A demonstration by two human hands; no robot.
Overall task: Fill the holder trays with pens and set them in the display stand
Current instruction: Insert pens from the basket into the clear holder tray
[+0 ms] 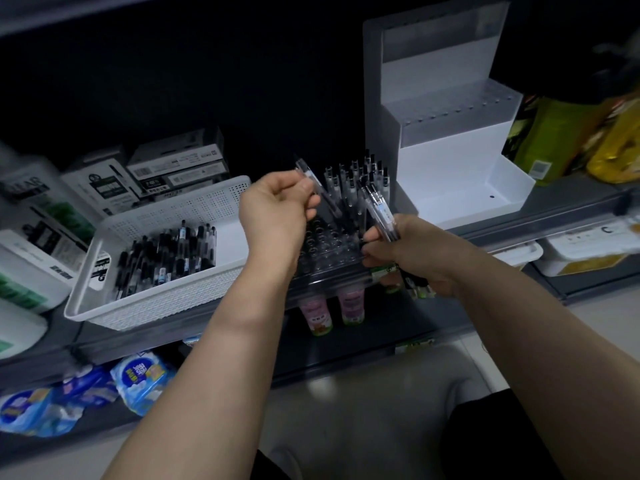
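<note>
Holder tray [332,249]: sitting on the shelf [349,327], pens [360,181] standing in its far rows (near holes showing).
Left grip [277,209]: pinching one pen [306,173] above the tray.
Right grip [412,252]: clutching a pen bundle [381,209] at the tray's right.
Display stand [450,140]: standing behind-right of the tray.

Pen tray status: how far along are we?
Done: the back rows of the holder tray hold standing pens.
In hand: the left hand pinches one pen over the tray, and the right hand grips a bundle of pens.
Left: the tray's front holes are empty, loose pens lie in the white basket, and the display stand holds no filled tray.
</note>
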